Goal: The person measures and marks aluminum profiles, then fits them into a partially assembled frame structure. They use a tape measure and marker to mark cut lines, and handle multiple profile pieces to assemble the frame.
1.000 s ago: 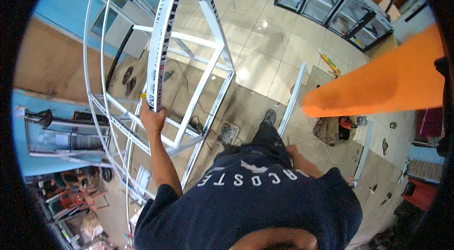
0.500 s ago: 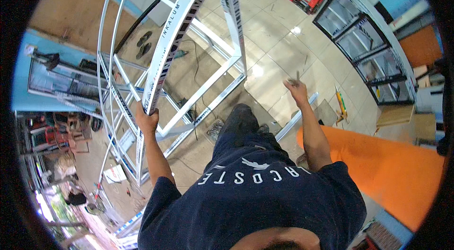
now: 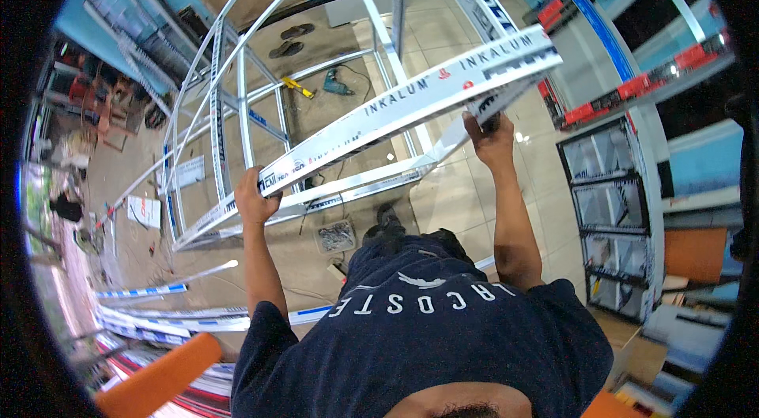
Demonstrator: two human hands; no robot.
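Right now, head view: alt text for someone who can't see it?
A person's left hand and right hand hold the near side of a large white frame in a workshop. Through it, a teal drill and dark sandals show on the floor; a black-framed unit stands at right.

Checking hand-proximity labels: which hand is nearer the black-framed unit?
Right. The right hand holds the white frame, left of the black-framed unit; the left hand grips the same frame much farther left.
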